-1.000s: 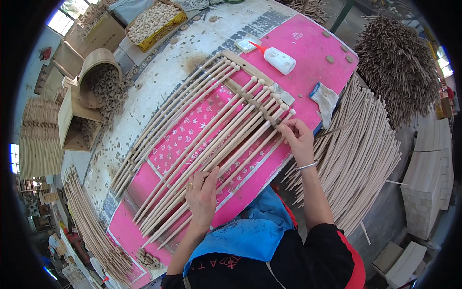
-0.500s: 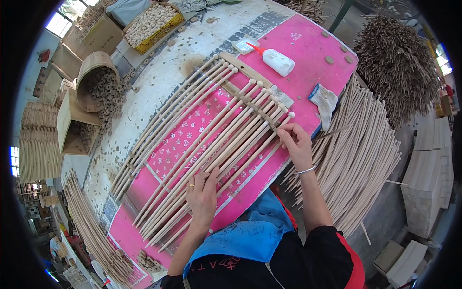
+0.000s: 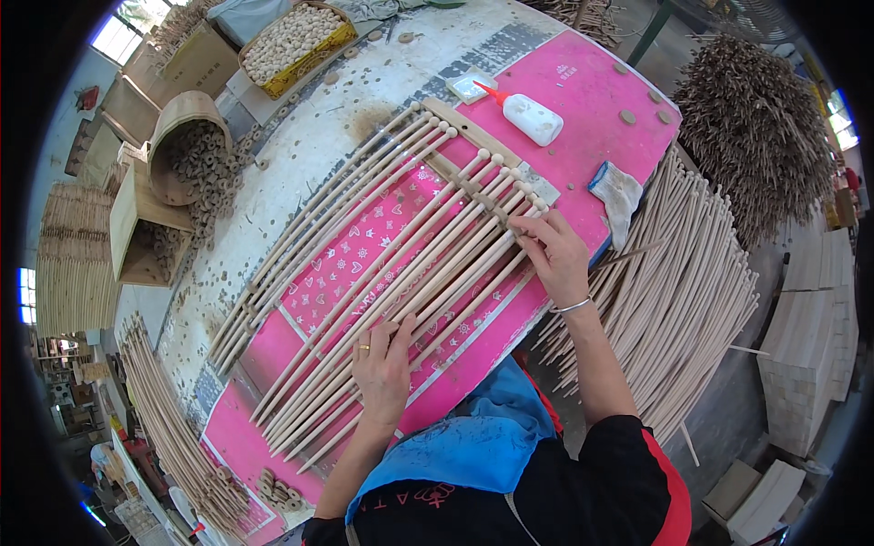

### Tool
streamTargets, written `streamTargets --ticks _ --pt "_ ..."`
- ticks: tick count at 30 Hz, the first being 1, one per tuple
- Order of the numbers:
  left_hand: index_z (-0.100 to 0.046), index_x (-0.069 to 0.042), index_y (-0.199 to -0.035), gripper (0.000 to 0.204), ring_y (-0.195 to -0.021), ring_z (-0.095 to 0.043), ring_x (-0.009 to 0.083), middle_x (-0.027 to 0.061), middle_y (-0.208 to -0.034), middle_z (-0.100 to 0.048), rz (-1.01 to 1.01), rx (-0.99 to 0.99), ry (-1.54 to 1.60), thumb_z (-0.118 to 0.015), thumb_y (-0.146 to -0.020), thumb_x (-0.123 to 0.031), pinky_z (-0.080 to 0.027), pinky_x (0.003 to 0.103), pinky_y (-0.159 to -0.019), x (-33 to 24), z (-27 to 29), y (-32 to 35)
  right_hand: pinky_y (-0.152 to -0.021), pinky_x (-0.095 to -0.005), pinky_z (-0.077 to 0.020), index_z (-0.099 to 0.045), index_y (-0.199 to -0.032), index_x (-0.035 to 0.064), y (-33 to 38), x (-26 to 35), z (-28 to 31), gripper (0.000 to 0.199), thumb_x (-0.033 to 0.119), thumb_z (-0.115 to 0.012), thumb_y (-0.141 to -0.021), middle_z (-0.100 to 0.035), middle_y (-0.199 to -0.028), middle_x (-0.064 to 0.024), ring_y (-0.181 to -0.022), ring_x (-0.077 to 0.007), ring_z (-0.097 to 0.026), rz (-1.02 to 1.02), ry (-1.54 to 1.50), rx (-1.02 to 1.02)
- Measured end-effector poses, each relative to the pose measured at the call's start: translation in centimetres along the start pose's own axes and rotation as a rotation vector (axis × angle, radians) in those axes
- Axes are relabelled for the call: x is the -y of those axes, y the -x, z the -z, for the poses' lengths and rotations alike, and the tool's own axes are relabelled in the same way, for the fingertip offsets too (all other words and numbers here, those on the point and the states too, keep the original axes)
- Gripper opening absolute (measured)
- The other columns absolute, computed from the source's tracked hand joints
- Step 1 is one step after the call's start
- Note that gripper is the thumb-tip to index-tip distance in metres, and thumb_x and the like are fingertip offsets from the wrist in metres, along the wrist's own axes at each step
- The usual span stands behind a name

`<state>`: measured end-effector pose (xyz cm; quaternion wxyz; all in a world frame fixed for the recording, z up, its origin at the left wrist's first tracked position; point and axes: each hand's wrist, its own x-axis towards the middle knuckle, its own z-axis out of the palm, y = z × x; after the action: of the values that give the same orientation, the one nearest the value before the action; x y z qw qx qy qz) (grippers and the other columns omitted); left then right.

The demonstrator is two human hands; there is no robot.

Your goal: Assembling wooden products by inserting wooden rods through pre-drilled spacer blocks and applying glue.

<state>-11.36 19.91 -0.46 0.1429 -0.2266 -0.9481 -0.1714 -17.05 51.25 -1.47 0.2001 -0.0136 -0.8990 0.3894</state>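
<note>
Long, slim wooden sticks (image 3: 391, 273) with round ball ends lie side by side, slanting across wooden cross-strips (image 3: 482, 196) on a pink mat (image 3: 583, 100). My left hand (image 3: 382, 369) rests over the nearer sticks around their middle, fingers bent down onto a stick. By the ball ends, my right hand (image 3: 553, 259) has thumb and fingers pinched together at the nearest stick; its ball is hidden by the fingers. A second group of ball-ended sticks (image 3: 319, 227) lies on the far left side of the frame.
Beyond stands a white glue bottle (image 3: 533, 120) with a red tip, near a grey-white glove (image 3: 616, 196). A big stack of sticks (image 3: 674, 282) is at the right. A tipped wooden barrel (image 3: 187, 123) spills small rings; a yellow tray (image 3: 309, 59) holds wooden balls.
My right hand has shifted up and left at the ball end of the nearest stick, and its fingers now cover the ball. My left hand stays in place.
</note>
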Motion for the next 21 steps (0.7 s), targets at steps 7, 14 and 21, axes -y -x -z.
streamTargets --ticks 7,14,21 --pt "-0.079 -0.006 -0.127 0.038 -0.094 -0.063 0.0279 0.007 -0.105 -0.066 -0.003 0.026 -0.017 -0.069 -0.091 -0.001 -0.052 0.042 -0.084 0.0 0.0 -0.2 -0.073 -0.0366 -0.0556 -0.08 -0.12 0.0176 -0.1 -0.5 -0.3 0.031 0.007 -0.078 -0.091 -0.066 -0.095 -0.0052 -0.085 -0.0238 -0.07 -0.004 -0.001 0.002" --pt "-0.079 -0.009 -0.128 0.039 -0.095 -0.064 0.027 0.0053 -0.108 -0.067 -0.02 0.012 -0.022 -0.068 -0.091 -0.001 -0.052 0.041 -0.085 -0.4 -0.1 -0.4 -0.072 -0.037 -0.0553 -0.08 -0.12 0.0163 -0.1 -0.4 -0.5 0.031 0.007 -0.077 -0.09 -0.067 -0.096 -0.006 -0.083 -0.0246 -0.07 0.004 -0.017 -0.014" --pt "-0.073 -0.012 -0.136 0.041 -0.114 -0.066 0.0301 0.0081 -0.128 -0.071 0.202 -0.107 -0.01 -0.072 -0.095 -0.007 -0.052 0.046 -0.095 8.1 2.1 -1.8 -0.066 -0.0291 -0.049 -0.08 -0.121 0.0102 0.5 0.6 0.4 0.03 0.004 -0.08 -0.092 -0.063 -0.088 -0.004 -0.076 -0.0154 -0.063 -0.048 -0.135 -0.07"
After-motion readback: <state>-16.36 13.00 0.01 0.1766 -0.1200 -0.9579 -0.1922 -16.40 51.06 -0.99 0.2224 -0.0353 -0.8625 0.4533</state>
